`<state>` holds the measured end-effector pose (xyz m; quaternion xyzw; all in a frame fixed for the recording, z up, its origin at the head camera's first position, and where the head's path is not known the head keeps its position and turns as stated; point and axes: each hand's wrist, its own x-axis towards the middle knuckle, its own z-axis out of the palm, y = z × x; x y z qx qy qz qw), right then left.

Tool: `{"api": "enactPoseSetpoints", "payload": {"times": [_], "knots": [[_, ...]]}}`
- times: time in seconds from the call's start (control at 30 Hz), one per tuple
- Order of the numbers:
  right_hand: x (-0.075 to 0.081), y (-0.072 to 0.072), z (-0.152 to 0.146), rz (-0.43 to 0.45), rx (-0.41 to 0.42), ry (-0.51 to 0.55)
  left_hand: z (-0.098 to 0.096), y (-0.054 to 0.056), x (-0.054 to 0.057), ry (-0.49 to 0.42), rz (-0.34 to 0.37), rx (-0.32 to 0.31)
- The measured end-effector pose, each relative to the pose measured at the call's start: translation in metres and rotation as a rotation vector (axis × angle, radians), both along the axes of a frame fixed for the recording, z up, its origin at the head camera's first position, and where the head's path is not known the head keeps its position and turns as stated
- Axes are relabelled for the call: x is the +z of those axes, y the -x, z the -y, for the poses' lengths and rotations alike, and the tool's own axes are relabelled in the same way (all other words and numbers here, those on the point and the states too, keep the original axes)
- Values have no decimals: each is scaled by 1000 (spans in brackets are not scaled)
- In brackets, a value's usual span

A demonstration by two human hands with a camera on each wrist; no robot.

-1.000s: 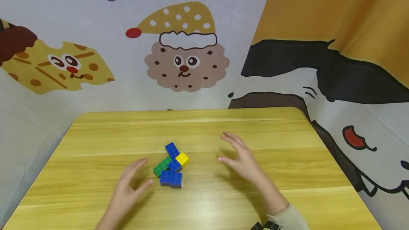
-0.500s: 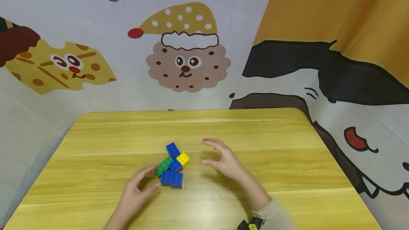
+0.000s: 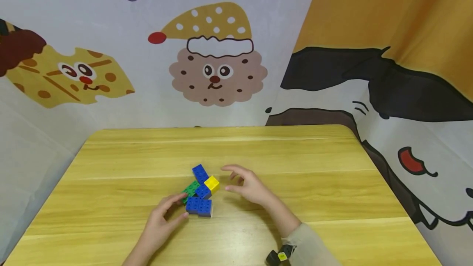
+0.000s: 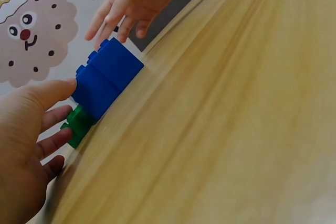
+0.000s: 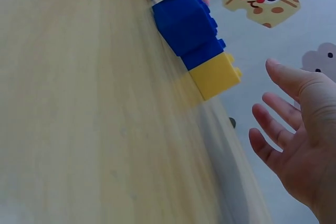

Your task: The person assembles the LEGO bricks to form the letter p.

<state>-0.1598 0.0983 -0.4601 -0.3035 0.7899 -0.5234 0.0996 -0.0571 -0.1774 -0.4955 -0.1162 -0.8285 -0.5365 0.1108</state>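
In the head view, a cluster of toy building bricks lies on the table: a green brick (image 3: 193, 187), a yellow brick (image 3: 212, 184), a blue brick (image 3: 200, 172) at the far end, another blue brick (image 3: 202, 191) in the middle and two blue bricks (image 3: 198, 206) side by side at the front. My left hand (image 3: 159, 221) is at the left of the cluster, fingertips over the green brick's edge and thumb by the front blue bricks; contact is unclear. My right hand (image 3: 250, 186) hovers right of the yellow brick (image 5: 215, 76), fingers apart and holding nothing.
The wooden table (image 3: 314, 155) extends around the bricks, its far edge near a cartoon-printed cloth (image 3: 218, 73). A black device with a yellow mark (image 3: 281, 255) sits at the right wrist, beside the beige sleeve (image 3: 310, 245).
My right hand has moved left toward the yellow brick. My left hand has come right, its fingertips now overlapping the green brick in view. The bricks keep their arrangement.
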Motion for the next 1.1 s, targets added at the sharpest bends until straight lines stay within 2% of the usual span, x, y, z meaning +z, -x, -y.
{"api": "enactPoseSetpoints", "payload": {"times": [0.2,0.5,0.83,1.1], "knots": [[-6,1,9,58,26,-32,-2,0,-1,14,-13,14],[-16,3,16,61,67,-23,-4,4,-3,59,-55,31],[-19,5,22,61,60,-45,-7,4,-4,59,-18,46],[-20,6,25,70,41,-62,-8,5,-3,61,-18,52]]}}
